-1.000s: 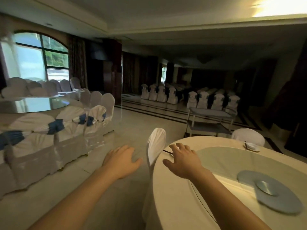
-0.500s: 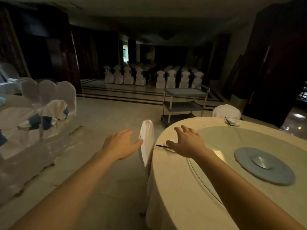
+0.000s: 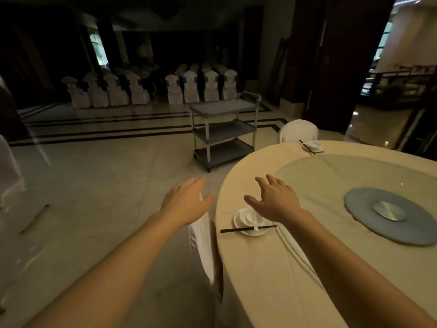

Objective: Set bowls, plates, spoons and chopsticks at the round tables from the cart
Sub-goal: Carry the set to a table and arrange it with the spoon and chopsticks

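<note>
Head view: I'm seeing my left hand [image 3: 186, 204] hovering wide open, holding nothing; my right hand [image 3: 275, 200] spreading empty above the plate [image 3: 241, 227].

A white-covered chair [image 3: 203, 247] stands side-on in the foreground, blurred. A 2nd covered chair [image 3: 298, 131] stands further back, near a dark pillar [image 3: 343, 67]. Rows of white chairs with blue sashes [image 3: 151, 91] fill the dim far end below a narrow window [image 3: 97, 47]. The pale tiled floor [image 3: 106, 176] bears dark stripes. A grey-blue disc [image 3: 359, 209] with a metal hub [image 3: 388, 210] lies on a round glass turntable [image 3: 331, 171].
</note>
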A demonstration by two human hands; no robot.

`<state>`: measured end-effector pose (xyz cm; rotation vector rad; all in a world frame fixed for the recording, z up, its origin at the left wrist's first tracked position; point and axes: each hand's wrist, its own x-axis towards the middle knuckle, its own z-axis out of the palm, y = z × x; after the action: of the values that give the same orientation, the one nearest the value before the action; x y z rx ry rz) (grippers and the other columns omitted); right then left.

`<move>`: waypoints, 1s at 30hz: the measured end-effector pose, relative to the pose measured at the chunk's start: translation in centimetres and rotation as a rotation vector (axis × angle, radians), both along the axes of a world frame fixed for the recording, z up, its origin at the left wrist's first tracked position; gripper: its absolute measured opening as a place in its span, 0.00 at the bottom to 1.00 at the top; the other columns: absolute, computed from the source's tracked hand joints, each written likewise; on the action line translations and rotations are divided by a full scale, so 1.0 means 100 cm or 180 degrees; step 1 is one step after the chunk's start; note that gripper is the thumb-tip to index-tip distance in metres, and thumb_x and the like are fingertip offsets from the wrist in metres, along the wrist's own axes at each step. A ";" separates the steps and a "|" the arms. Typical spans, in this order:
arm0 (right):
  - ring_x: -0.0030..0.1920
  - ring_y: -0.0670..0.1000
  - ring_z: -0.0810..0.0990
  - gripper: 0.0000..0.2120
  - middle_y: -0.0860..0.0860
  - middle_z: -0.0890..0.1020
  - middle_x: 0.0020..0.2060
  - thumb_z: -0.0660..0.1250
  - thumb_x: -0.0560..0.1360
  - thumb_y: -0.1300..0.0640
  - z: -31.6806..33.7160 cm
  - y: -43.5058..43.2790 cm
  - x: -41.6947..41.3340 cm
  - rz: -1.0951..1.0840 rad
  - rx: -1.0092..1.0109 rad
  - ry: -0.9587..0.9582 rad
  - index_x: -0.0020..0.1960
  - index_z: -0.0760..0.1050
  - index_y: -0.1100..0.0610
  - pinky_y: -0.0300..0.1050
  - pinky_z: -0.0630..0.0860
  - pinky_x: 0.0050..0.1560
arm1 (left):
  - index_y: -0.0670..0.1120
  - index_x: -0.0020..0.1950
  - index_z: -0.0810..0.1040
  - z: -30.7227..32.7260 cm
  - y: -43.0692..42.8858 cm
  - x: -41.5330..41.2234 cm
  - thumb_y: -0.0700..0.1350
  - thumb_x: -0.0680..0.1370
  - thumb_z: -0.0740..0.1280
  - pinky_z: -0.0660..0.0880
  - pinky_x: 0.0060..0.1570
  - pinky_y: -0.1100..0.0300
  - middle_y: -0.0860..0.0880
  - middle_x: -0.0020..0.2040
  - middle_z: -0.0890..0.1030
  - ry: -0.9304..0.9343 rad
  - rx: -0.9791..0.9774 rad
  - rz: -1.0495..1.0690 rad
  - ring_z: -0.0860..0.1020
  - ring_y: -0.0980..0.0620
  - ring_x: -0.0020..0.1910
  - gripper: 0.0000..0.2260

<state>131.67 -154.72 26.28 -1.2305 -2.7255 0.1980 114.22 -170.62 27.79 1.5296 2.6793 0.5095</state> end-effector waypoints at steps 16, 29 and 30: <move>0.72 0.58 0.69 0.35 0.52 0.69 0.75 0.57 0.77 0.33 -0.078 0.058 -0.159 -0.2101 -0.0477 -0.0111 0.78 0.61 0.51 0.55 0.68 0.67 | 0.53 0.79 0.62 -0.082 0.206 -0.237 0.62 0.81 0.58 0.67 0.69 0.48 0.49 0.76 0.68 -0.0541 -0.0455 -0.2002 0.67 0.46 0.74 0.28; 0.71 0.58 0.70 0.32 0.53 0.70 0.74 0.57 0.79 0.37 -0.109 0.063 -0.162 -0.3584 -0.0665 0.0020 0.77 0.62 0.53 0.53 0.69 0.67 | 0.51 0.79 0.62 -0.125 0.330 -0.215 0.61 0.81 0.58 0.67 0.68 0.52 0.49 0.75 0.70 -0.0365 -0.0890 -0.3423 0.69 0.47 0.73 0.28; 0.71 0.57 0.70 0.32 0.53 0.69 0.74 0.57 0.79 0.37 -0.107 0.066 -0.159 -0.3675 -0.0645 0.0057 0.77 0.62 0.53 0.53 0.69 0.67 | 0.51 0.79 0.63 -0.124 0.338 -0.209 0.61 0.81 0.58 0.67 0.68 0.52 0.48 0.75 0.70 -0.0360 -0.0882 -0.3510 0.68 0.48 0.73 0.28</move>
<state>115.79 -148.07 15.56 -2.5405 -1.5866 0.3189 93.34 -136.84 15.43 2.3716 1.3588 0.1312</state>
